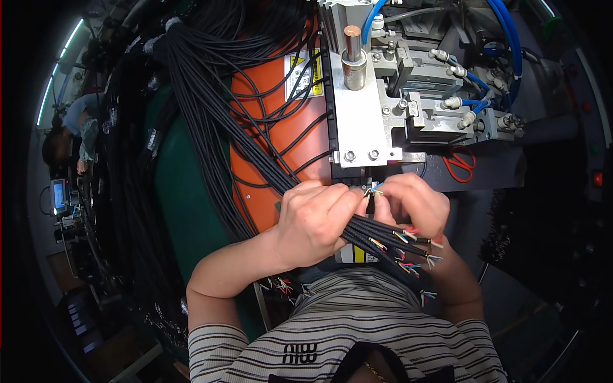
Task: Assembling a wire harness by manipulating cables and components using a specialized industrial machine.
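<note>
My left hand (314,220) is closed at the front of the machine, with its thumb and fingertips round the end of a black cable. Under this hand runs a bundle of black cables (377,231), whose stripped ends fan out to the right in thin red, white, blue and yellow wires. My right hand (418,203) meets the left one, its thumb and forefinger pinched on fine coloured wires (377,189) at that cable's end. The fingertips partly hide these wires. Just beyond both hands stands the machine's upright metal plate (361,121).
A thick hank of black cables (211,108) comes from the far left across an orange panel (255,195). Pneumatic cylinders (434,118) with blue hoses (511,38) sit at the back right. Red-handled scissors (461,167) lie right of the plate. Another person (80,121) is at the far left.
</note>
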`<action>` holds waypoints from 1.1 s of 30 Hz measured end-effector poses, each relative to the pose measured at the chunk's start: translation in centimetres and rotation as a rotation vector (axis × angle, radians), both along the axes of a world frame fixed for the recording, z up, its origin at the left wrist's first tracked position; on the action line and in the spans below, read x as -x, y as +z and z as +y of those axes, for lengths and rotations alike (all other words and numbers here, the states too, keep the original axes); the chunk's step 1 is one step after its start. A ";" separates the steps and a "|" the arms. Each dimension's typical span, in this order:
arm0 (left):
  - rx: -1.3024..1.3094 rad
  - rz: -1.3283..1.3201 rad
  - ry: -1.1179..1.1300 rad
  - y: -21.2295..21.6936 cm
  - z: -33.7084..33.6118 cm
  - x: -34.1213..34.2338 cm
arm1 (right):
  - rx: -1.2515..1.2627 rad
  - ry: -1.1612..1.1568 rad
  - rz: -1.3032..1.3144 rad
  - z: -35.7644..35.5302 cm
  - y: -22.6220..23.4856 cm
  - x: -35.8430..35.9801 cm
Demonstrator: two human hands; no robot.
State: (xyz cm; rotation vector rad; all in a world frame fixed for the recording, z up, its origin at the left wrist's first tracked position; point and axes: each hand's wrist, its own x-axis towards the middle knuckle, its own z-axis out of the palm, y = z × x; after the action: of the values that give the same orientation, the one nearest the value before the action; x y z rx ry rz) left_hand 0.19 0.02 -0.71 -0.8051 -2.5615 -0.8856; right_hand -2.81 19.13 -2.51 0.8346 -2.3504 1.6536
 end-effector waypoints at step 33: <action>0.180 -0.124 -0.034 0.9 0.3 0.0 | -0.047 -0.052 -0.079 0.5 -1.6 -0.1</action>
State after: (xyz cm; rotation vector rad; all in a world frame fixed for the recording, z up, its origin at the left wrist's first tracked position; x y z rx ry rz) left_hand 0.17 0.34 0.20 -0.8720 -2.7749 -0.7437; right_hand -2.74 19.64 -4.14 0.7228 -2.4508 1.6458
